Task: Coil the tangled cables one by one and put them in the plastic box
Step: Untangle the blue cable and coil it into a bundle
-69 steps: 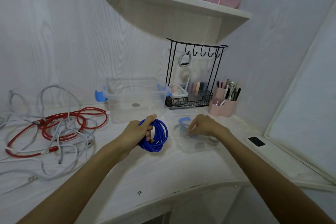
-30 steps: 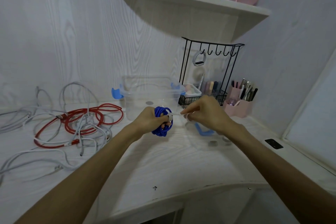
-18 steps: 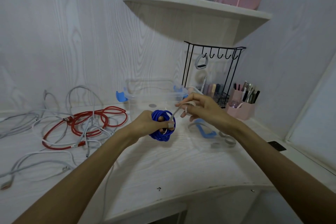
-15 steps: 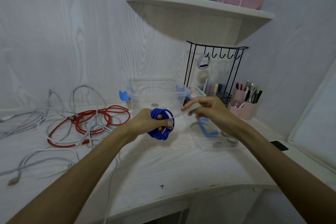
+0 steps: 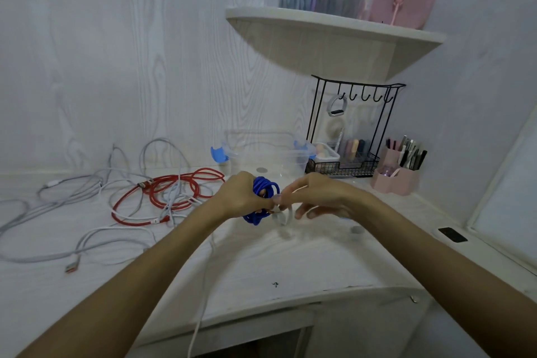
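The left hand [image 5: 242, 197] is curled tight around a blue cable [image 5: 260, 202]. The blue cable is wound up into a bunch of loops, and it is held up above the desk [image 5: 290, 264], near the middle. Part of the bunch pokes out above the fingers and part hangs out below them.

The right hand [image 5: 322, 197] is just beside the left hand, on the right. Its thumb and first finger pinch a thin white strap [image 5: 281, 213] that touches the blue bunch. The strap bends down in a small loop under the fingers. The other fingers of the right hand are spread out and loose.

Behind the hands, at the far side of the desk, stands the clear box [image 5: 279, 154] with blue clips on its two ends. It is open on top, and the blue cable is outside it.

On the left of the desk lies a messy pile. A red cable [image 5: 162, 197] lies in loops there, and white cables [image 5: 87, 238] run over and around it. One white cable hangs down over the near edge of the desk.

To the right of the box is a black wire rack [image 5: 348, 131] with hooks. Right of that is a pink cup [image 5: 395, 177] full of pens. A shelf [image 5: 334, 29] sticks out from the wall above them.
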